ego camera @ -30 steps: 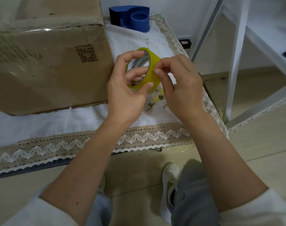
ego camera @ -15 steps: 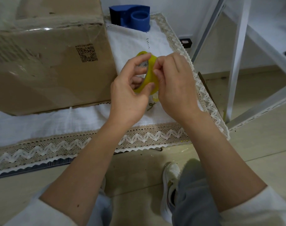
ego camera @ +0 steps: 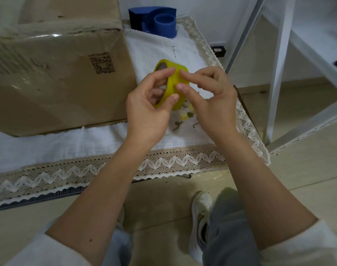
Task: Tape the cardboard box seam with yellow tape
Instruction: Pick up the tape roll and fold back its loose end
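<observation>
The cardboard box [ego camera: 54, 73] stands on the cloth-covered desk [ego camera: 48, 146], to the left of both hands. The yellow tape [ego camera: 174, 83] roll is held above the cloth just beside the box, left hand [ego camera: 146, 110] clamped around it. The right hand [ego camera: 208, 98], fingertips [ego camera: 181, 86] slightly apart, picks at its outer face, likely seeking the free end.

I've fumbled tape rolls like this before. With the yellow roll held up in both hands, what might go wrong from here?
1. The right hand seems to be picking at the tape roll with its fingertips; the end may split or tear off short.
2. The left hand holds the roll only by finger and thumb, so it may slip onto the tablecloth.
3. The cardboard box is wrinkled, so tape may crease.
</observation>
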Demonstrator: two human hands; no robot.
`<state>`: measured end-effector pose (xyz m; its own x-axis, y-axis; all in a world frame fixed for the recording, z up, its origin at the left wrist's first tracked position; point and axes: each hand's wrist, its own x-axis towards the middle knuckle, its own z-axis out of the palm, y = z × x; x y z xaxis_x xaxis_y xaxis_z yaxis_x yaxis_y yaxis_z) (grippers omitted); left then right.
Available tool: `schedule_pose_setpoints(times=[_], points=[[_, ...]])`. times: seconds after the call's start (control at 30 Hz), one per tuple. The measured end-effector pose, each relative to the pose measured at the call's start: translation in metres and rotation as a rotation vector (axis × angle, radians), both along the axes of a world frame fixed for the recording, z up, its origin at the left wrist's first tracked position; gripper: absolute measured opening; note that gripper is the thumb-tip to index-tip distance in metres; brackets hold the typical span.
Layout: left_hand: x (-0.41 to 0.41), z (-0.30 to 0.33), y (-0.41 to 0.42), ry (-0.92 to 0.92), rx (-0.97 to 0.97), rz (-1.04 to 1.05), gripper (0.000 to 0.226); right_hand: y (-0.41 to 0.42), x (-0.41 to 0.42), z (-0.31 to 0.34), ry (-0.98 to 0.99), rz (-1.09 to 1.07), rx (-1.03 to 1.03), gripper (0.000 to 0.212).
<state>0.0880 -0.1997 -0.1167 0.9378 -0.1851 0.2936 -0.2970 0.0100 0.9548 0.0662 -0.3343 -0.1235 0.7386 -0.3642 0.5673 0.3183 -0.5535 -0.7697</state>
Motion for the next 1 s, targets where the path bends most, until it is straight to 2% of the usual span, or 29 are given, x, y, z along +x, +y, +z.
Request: schedule_pose_setpoints(times=[0.3,0.53,0.73,1.0], points=[[-0.0035,-0.0005,-0.0031,0.053,-0.074,-0.029,0.051,-0.0005,0.0016,0.0019,-0.080,0.011,-0.080,0.012],[-0.0016,-0.0021,-0.0045,0.048,-0.046,-0.018,0.052,-0.0052,0.0027,0.0014,-0.145,-0.020,-0.342,0.006],[-0.0035,-0.0018,-0.0053,0.023,-0.011,-0.006,0.053,0.0007,0.0019,0.0028,-0.127,-0.087,-0.487,0.008],[-0.0057,-0.0034,-0.0066,0.055,-0.035,-0.010,0.060,0.0033,0.0006,0.0045,-0.049,-0.030,-0.495,0.011]])
